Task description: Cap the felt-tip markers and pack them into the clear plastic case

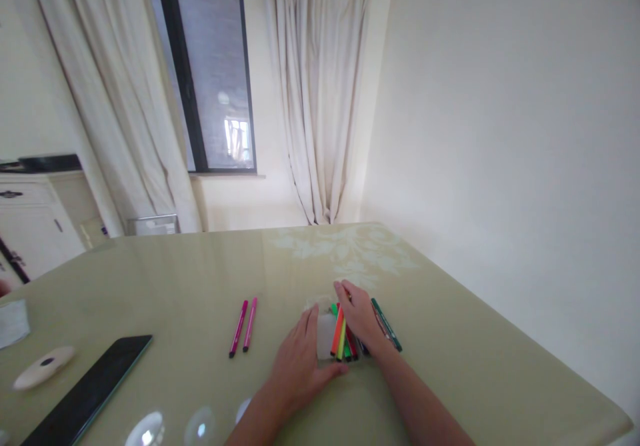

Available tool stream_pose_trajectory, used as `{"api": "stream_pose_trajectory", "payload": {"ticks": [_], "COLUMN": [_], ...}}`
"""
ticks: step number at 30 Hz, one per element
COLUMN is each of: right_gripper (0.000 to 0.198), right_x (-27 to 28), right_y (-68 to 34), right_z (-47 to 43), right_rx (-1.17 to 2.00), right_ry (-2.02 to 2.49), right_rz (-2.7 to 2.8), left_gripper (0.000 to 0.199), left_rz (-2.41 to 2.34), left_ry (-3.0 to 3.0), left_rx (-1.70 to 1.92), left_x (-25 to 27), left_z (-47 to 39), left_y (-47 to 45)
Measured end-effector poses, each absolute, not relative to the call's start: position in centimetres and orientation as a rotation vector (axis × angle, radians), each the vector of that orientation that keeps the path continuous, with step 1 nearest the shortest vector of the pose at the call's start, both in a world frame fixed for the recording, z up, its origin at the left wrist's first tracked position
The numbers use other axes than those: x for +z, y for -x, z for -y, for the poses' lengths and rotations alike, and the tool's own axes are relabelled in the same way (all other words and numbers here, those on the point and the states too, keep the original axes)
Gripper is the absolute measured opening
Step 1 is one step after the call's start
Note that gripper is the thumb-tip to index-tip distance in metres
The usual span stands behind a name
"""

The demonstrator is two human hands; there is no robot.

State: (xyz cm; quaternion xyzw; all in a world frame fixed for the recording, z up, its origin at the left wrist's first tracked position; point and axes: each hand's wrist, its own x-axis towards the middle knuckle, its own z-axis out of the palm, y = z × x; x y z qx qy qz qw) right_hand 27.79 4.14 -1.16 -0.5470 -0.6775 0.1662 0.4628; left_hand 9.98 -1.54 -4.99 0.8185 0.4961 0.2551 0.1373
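My left hand (pixel 299 353) lies along the left side of a whitish, see-through case (pixel 326 334). Its fingers are stretched out, with the thumb apart at the case's near edge. Over the upper ends of several felt-tip pens my right hand (pixel 359 313) is closed, its fingertips curled together. An orange pen (pixel 337 331), a yellow-green pen (pixel 341 341) and other pens in green, red and dark colours stick out beneath it, on the case. Exactly which pens the fingers grip is partly hidden. Just right of that hand lies a dark green pen (pixel 387 325).
Two pink pens (pixel 244 328) lie left of my hands on the greenish table (pixel 190 279). Farther left are a black tablet-like slab (pixel 90 393), a pale oval object (pixel 44 368) and a white cloth or tissue (pixel 13 323). Curtains, a window and a wall stand beyond.
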Motion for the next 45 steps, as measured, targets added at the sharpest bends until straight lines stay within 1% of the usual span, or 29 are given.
{"api": "stream_pose_trajectory", "payload": {"ticks": [5,10,14,15,18,22,24,27,29,33,36,39,42,45], "right_gripper": [0.046,0.047,0.048,0.047,0.047,0.047,0.048,0.050,0.048,0.040,0.041,0.041,0.038,0.036], "right_x": [0.3,1.1,0.1,-0.2,-0.7,-0.5,-0.3,-0.2,-0.3,-0.5,-0.4,-0.1,-0.3,-1.1], "right_y": [-28.0,-26.8,-25.0,-24.6,-24.1,-24.7,-25.0,-24.9,-24.5,-23.9,-24.1,-25.5,-27.7,-29.7], "right_z": [-3.0,-1.7,-1.4,-1.4,-1.4,-1.6,-1.6,-1.5,-1.1,-0.5,-0.8,-1.7,-3.2,-4.4], "right_rx": [0.256,0.310,0.496,0.552,0.731,1.016,0.993,0.784,0.691,0.704,0.763,0.711,0.499,0.292], "right_ry": [1.392,1.335,1.248,1.224,1.178,1.065,1.059,1.125,1.167,1.201,1.156,1.166,1.305,1.444], "right_rz": [1.473,1.376,1.458,1.498,1.563,1.557,1.566,1.620,1.635,1.658,1.735,1.699,1.560,1.630], "left_gripper": [0.091,0.083,0.054,0.049,0.045,0.028,0.030,0.037,0.038,0.034,0.030,0.032,0.037,0.039], "left_rz": [-1.346,-1.350,-1.432,-1.459,-1.548,-1.473,-1.434,-1.436,-1.417,-1.423,-1.478,-1.707,-2.020,-2.233], "left_ry": [-2.473,-2.539,-2.567,-2.551,-2.397,-2.164,-2.132,-2.145,-2.171,-2.208,-2.245,-2.295,-2.259,-2.260], "left_rx": [0.918,0.953,0.921,0.894,0.847,0.987,1.043,1.033,1.006,0.951,0.827,0.631,0.510,0.462], "left_x": [-4.4,-4.8,-4.8,-4.7,-4.0,-2.7,-2.2,-2.1,-2.5,-3.1,-2.8,-1.8,-1.1,-1.6], "left_z": [2.2,2.3,1.8,1.7,1.4,1.4,1.4,1.5,1.6,1.7,1.7,1.4,0.7,-0.2], "left_y": [-10.6,-11.2,-11.3,-11.3,-10.9,-10.2,-9.9,-9.9,-10.0,-10.5,-10.7,-10.0,-7.9,-5.6]}}
